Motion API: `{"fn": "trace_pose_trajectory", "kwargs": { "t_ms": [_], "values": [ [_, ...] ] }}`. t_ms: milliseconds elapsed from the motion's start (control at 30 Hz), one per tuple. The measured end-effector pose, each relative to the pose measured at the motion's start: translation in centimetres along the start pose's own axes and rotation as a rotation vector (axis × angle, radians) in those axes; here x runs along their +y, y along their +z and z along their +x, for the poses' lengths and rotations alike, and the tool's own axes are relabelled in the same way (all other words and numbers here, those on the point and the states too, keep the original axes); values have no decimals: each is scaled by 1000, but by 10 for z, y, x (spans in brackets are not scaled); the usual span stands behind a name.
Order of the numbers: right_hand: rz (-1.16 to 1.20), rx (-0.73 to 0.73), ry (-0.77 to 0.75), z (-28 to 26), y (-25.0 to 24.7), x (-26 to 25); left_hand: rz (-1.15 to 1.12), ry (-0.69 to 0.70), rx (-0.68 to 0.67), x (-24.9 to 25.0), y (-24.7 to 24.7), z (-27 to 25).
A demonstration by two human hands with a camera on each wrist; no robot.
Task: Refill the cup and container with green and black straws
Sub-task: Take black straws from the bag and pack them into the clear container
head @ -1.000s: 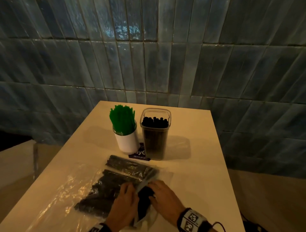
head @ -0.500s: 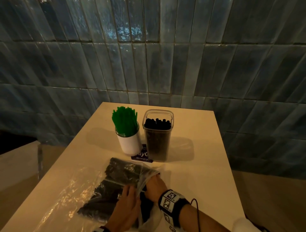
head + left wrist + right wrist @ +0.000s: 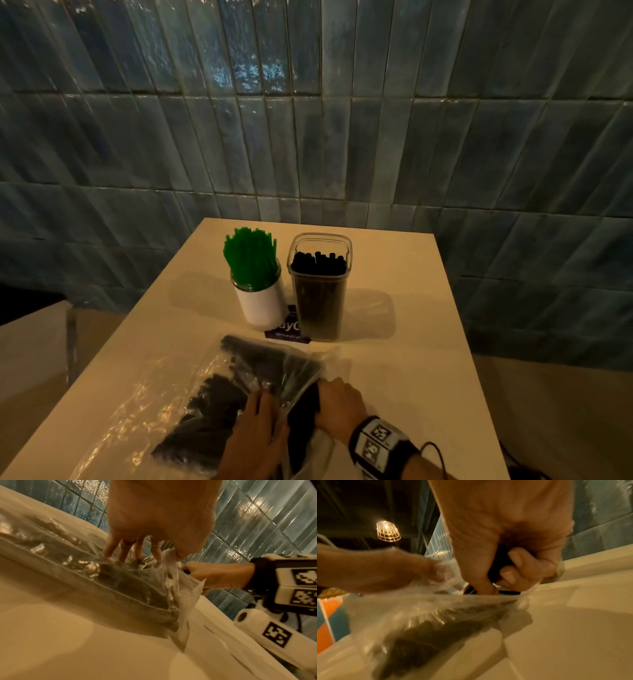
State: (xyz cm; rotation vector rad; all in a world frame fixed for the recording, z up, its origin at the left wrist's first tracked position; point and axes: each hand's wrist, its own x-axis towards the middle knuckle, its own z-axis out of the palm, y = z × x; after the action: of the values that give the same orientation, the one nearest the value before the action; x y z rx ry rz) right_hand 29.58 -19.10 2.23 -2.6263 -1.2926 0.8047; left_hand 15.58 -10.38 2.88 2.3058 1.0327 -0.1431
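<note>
A white cup (image 3: 262, 308) packed with green straws (image 3: 251, 255) stands mid-table. Right beside it, a clear container (image 3: 320, 294) holds black straws. Nearer me lies a clear plastic bag (image 3: 212, 404) of black straws. My left hand (image 3: 257, 431) rests on the bag with its fingers (image 3: 133, 550) fairly straight, and the film of the bag's mouth (image 3: 173, 561) rises between thumb and forefinger. At that mouth, my right hand (image 3: 339, 407) curls its fingers (image 3: 518, 563) round a bundle of black straws (image 3: 303, 411).
A purple card (image 3: 287, 330) lies under the cup and container. The white table (image 3: 411, 359) has bare surface to the right of the bag. Its right edge runs close to my right wrist. A blue tiled wall (image 3: 308, 137) stands behind the table.
My right hand reached into the bag's mouth and has now drawn back a little, gripping a black straw bundle. The left hand stayed on the bag.
</note>
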Motion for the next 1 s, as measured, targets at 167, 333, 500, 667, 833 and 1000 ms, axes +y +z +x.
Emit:
{"fn": "trace_pose_trajectory", "kwargs": {
  "t_ms": [167, 333, 500, 667, 833, 1000],
  "values": [
    [-71, 22, 84, -42, -8, 44, 162, 123, -57, -6, 2, 11],
    [-10, 44, 186, -94, -32, 106, 252, 42, -285, -6, 4, 18],
    [6, 167, 284, -125, -62, 153, 217, 57, -292, 5, -6, 16],
    [-119, 233, 155, -132, -97, 110, 173, 642, 278, 33, -15, 8],
    [-50, 229, -136, -121, -111, 45, 388, 770, 309, 70, -41, 12],
    [321, 500, -351, -113, -140, 16, 118, 430, 187, 64, -60, 19]
  ]
}}
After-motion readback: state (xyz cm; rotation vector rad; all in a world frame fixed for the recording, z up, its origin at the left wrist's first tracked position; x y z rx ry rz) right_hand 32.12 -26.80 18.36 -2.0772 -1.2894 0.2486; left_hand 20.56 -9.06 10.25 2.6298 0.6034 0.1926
